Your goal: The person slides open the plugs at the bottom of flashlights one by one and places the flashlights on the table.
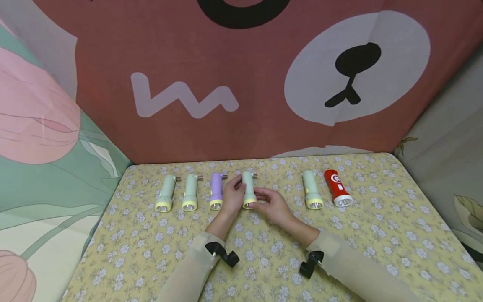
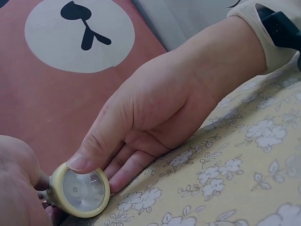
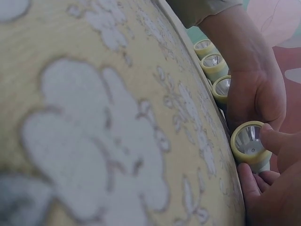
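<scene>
A pale green flashlight [image 1: 248,188] with a yellow rim lies on the table between both hands, its lens towards me. My left hand [image 1: 233,196] holds its body from the left, near the metal prongs [image 1: 255,175] at its far end. From the right, my right hand [image 1: 274,206] pinches the lens end. The right thumb [image 2: 81,161] lies on the yellow rim in the left wrist view, the fingers low beside it. In the right wrist view, the clear lens [image 3: 249,140] shows; the left fingertips are hidden. A purple flashlight [image 1: 216,188] lies just left of my left hand.
Two more green flashlights [image 1: 166,193] lie in the row at the left, prongs pointing right. To the right are another green flashlight [image 1: 311,188] and a red one [image 1: 336,184] with a white rim. The flowered table [image 1: 249,268] meets a printed cloth backdrop [image 1: 260,138] behind.
</scene>
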